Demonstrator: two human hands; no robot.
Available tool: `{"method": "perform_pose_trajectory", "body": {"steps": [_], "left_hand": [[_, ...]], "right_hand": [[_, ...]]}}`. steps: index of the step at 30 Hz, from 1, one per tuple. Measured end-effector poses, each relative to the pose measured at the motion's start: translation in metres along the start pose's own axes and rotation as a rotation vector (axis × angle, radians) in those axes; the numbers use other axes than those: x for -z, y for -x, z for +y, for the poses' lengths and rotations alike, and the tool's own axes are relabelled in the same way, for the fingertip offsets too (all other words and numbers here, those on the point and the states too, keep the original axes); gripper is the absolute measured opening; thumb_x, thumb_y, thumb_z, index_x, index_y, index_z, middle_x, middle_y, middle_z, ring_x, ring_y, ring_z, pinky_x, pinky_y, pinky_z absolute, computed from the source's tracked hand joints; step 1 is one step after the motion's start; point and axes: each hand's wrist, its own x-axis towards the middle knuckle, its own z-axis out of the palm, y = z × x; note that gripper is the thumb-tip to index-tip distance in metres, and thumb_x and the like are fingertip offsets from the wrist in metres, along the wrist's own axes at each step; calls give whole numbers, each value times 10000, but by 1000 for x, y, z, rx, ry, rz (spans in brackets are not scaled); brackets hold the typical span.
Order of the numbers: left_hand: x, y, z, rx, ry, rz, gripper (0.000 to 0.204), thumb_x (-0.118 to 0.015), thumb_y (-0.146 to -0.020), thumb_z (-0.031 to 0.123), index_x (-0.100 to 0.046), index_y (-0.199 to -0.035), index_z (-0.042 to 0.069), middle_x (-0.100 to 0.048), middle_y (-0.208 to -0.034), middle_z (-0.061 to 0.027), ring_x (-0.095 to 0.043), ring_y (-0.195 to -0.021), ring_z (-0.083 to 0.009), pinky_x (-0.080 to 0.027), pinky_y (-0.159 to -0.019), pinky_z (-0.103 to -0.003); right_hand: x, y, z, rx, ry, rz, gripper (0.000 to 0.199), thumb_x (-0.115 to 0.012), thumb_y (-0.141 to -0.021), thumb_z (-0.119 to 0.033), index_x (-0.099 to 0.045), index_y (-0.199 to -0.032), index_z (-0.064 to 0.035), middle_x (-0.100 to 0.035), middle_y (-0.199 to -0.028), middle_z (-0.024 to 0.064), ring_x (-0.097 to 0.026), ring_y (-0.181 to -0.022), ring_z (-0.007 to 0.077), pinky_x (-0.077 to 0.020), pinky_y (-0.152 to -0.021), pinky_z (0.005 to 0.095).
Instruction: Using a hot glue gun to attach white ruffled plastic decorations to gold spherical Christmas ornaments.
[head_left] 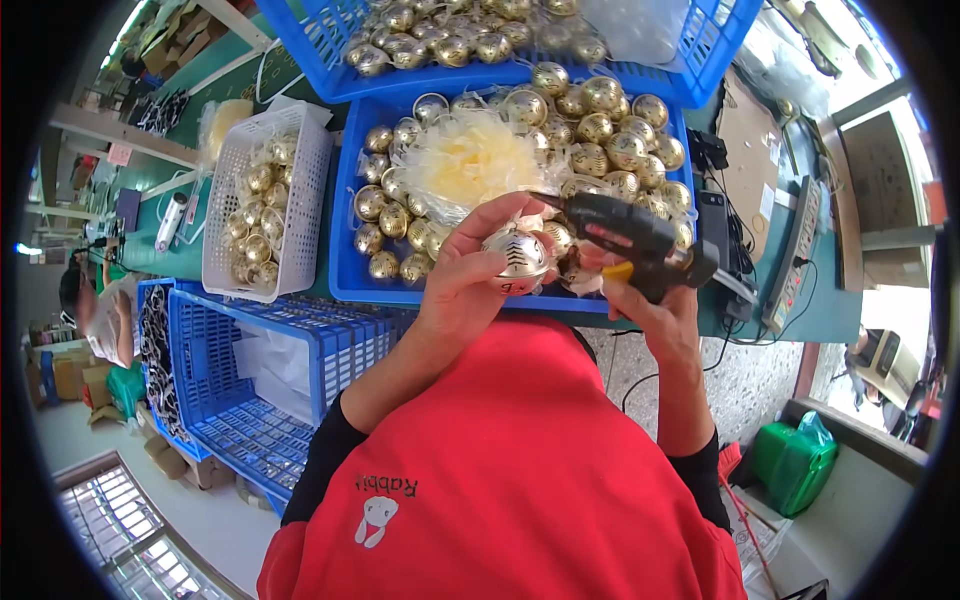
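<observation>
My left hand [470, 262] is closed around a shiny gold ball [522, 258] with dark printed marks, held just in front of the shallow blue tray. In my right hand [650, 310] is a black glue gun [630, 235] with a yellow trigger, its nozzle pointing left above the ball. A small gap seems to lie between the nozzle and the ball; contact is hard to tell. Beneath both hands the blue tray [345, 240] holds many gold balls [595, 128] and a heap of clear, pale yellow plastic pieces [475, 165].
A white perforated basket [318, 190] of gold balls stands left of the tray. Behind it, a tilted blue crate [310, 60] holds more balls. On the right lie a power strip [800, 255] and black cables. Blue crates [200, 350] stand low on the left, near another person [108, 315].
</observation>
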Motion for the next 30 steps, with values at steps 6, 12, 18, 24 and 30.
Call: {"method": "perform_pose_trajectory", "body": {"steps": [6, 12, 18, 24, 30], "left_hand": [[-1, -2, 4, -61, 16, -30, 638, -509, -718, 113, -329, -1313, -34, -393, -1316, -172, -565, -965, -263, -505, -763, -370], [4, -3, 5, -73, -23, -68, 668, -541, -704, 113, -326, -1326, -5, -344, -1359, -157, -539, -1055, -243, -494, -835, -357], [2, -1, 8, -60, -74, -43, 683, -564, -695, 119, -333, -1329, 16, -339, -1361, -148, -483, -1117, -203, -486, -850, -336], [6, 1, 8, -92, -59, -49, 649, -575, -690, 82, -374, -1304, 29, -391, -1326, -121, -530, -1058, -183, -461, -880, -321], [7, 0, 8, -90, -54, -58, 658, -581, -682, 82, -376, -1305, 29, -392, -1326, -123, -518, -1074, -181, -424, -916, -313]], "right_hand": [[-2, 5, -2, -69, 50, -89, 379, -672, -752, -92, -549, -1103, -17, -647, -919, 48, -591, -740, 71, -461, -555, 191], [-7, 6, -7, -116, 19, -101, 373, -628, -752, -41, -543, -1112, 10, -644, -922, 122, -636, -761, 169, -452, -484, 188], [-12, 3, -4, -143, 72, -91, 289, -650, -746, -71, -575, -1015, 6, -639, -834, 106, -630, -692, 155, -441, -459, 188], [-12, 3, -1, -170, 101, -71, 212, -656, -750, -91, -578, -924, 3, -616, -756, 84, -593, -616, 124, -441, -451, 195], [-11, 4, 2, -176, 69, -26, 159, -654, -746, -86, -559, -844, -4, -572, -688, 53, -546, -563, 103, -435, -444, 201]]}}
